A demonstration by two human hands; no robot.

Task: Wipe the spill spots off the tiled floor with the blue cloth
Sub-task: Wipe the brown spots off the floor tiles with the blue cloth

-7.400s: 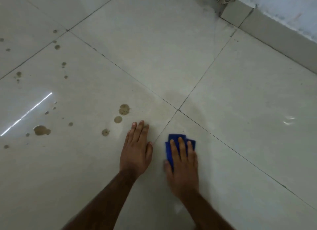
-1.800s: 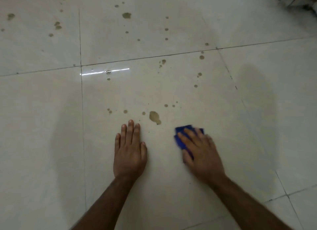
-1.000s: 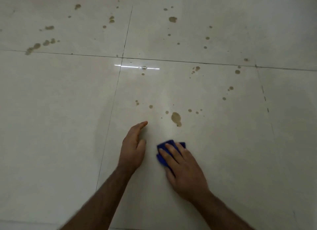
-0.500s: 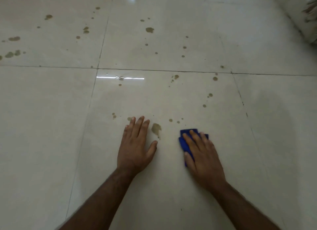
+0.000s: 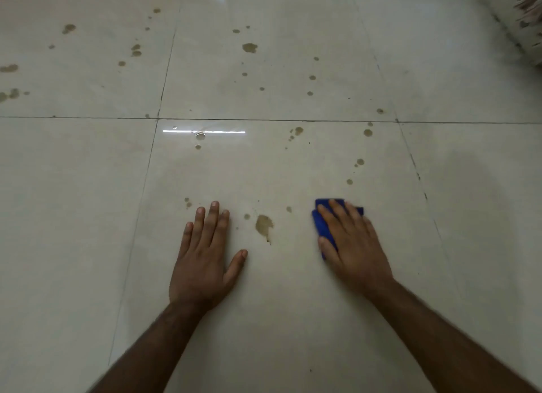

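Observation:
My right hand (image 5: 350, 241) lies flat with straight fingers on the folded blue cloth (image 5: 322, 225), pressing it to the pale tiled floor (image 5: 88, 216). Most of the cloth is hidden under the hand. My left hand (image 5: 205, 251) rests flat on the tile, fingers spread, holding nothing. Between the two hands sits a large brown spill spot (image 5: 264, 224) with a thin tail, a smaller spot (image 5: 247, 216) to its left. Several more brown spots are scattered farther off, such as one (image 5: 249, 47) on the far tile and one (image 5: 367, 132) ahead of the cloth.
Dark grout lines (image 5: 264, 119) cross the floor ahead of my hands. A light reflection (image 5: 205, 131) glares on the near tile. A wall base with a patterned object (image 5: 528, 17) shows at the top right corner.
My right hand has slid the cloth to the right, farther from the large spot. My left hand has stayed flat in about the same place.

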